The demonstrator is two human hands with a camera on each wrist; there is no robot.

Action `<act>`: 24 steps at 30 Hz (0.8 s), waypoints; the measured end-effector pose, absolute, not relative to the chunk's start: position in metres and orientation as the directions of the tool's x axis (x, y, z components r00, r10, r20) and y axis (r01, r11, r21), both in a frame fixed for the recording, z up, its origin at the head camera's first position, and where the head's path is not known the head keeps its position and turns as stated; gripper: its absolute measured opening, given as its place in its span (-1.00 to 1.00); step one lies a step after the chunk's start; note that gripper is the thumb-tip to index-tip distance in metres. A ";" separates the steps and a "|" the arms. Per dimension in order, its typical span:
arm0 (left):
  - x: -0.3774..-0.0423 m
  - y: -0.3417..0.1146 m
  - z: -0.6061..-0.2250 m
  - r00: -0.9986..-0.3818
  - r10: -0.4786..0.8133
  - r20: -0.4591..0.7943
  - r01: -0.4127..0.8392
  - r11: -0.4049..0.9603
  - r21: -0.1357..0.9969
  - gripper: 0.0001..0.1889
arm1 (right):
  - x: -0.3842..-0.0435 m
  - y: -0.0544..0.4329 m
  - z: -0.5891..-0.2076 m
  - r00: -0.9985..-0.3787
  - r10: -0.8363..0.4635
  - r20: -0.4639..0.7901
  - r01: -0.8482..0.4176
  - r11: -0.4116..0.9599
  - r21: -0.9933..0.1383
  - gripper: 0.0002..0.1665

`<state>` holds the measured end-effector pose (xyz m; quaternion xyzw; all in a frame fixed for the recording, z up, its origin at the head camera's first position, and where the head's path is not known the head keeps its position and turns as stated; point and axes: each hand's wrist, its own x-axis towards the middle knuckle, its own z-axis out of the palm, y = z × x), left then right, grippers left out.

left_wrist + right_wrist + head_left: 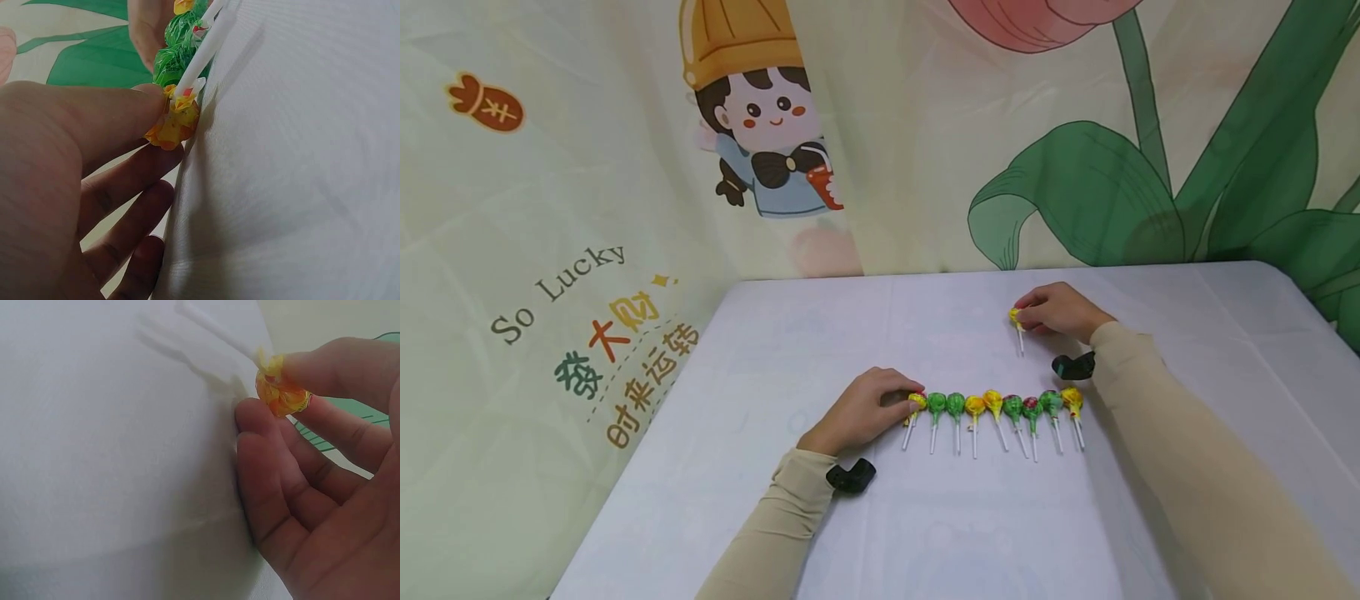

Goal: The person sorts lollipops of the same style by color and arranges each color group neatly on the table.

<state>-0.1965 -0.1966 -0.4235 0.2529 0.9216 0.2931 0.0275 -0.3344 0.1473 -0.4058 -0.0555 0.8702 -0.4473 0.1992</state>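
My left hand pinches the wrapped head of a yellow lollipop between thumb and index finger, at the left end of a row. Several green and yellow lollipops continue that row to the right, among them a green lollipop and, at the far end, a yellow lollipop. Their white sticks point toward me. Farther back, my right hand pinches another yellow lollipop by its head, thumb against the wrapper. Its stick also points toward the front, and its shadow falls on the cloth close by.
A white cloth covers the table. Behind it hangs a printed curtain with a cartoon figure, green leaves and lettering. A black wrist camera sits on the left wrist, and another black camera on the right.
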 end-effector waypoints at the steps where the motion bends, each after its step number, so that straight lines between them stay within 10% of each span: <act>1: -0.197 -0.197 -0.423 -0.871 0.482 0.096 0.449 0.700 0.555 -0.74 | -0.335 0.147 -0.406 -0.915 -0.274 -0.295 0.081 0.592 -0.802 -0.55; 24: -0.197 -0.197 -0.423 -0.862 0.494 0.118 0.469 0.685 0.558 -0.74 | -0.337 0.129 -0.404 -0.915 -0.277 -0.292 0.075 0.595 -0.800 -0.58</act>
